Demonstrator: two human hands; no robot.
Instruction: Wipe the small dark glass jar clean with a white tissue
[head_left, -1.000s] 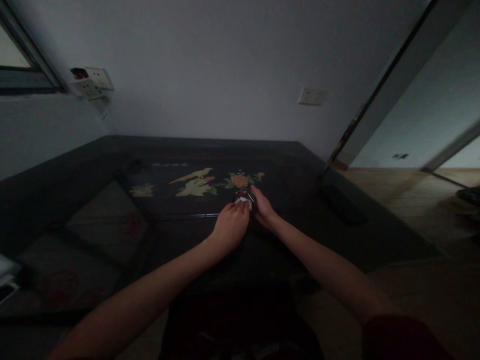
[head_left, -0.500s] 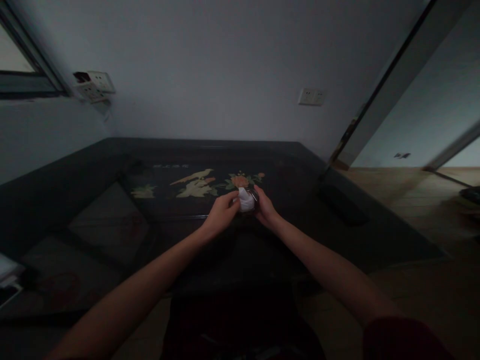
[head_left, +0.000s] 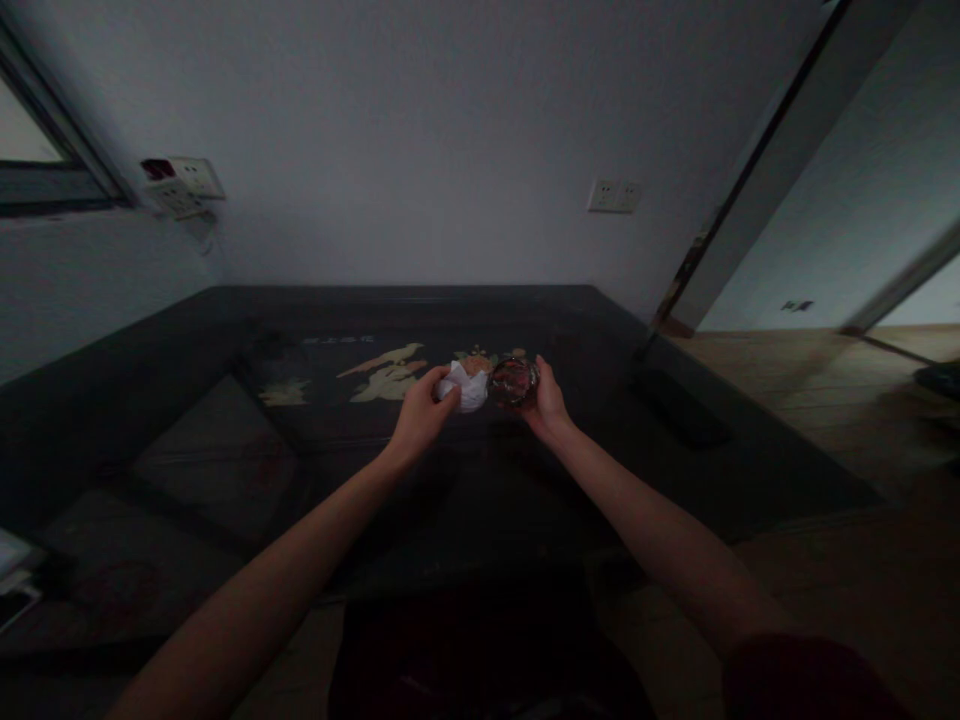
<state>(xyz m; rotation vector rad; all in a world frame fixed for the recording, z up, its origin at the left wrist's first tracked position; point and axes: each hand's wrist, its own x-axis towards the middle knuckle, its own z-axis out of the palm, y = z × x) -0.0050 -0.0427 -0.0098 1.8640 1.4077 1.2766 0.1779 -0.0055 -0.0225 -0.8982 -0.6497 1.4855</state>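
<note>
My left hand (head_left: 420, 415) pinches a crumpled white tissue (head_left: 465, 387) just left of a small clear glass (head_left: 513, 381). My right hand (head_left: 545, 402) is wrapped round that glass and holds it tilted, its mouth turned toward the tissue, a little above the dark table (head_left: 360, 470). The tissue sits beside the glass's mouth, outside it. Both hands hover over the painted bird and flower picture (head_left: 386, 372) on the tabletop.
The dark glass-topped table fills the middle, with a dark flat object (head_left: 681, 407) near its right edge. Wall sockets (head_left: 615, 196) sit behind, a socket cluster (head_left: 180, 182) at left. A door frame (head_left: 757, 170) and wooden floor (head_left: 840, 400) lie right.
The tissue was inside the glass under my left fingers; my left hand has pulled it out to the left. My right hand has lifted and tilted the glass.
</note>
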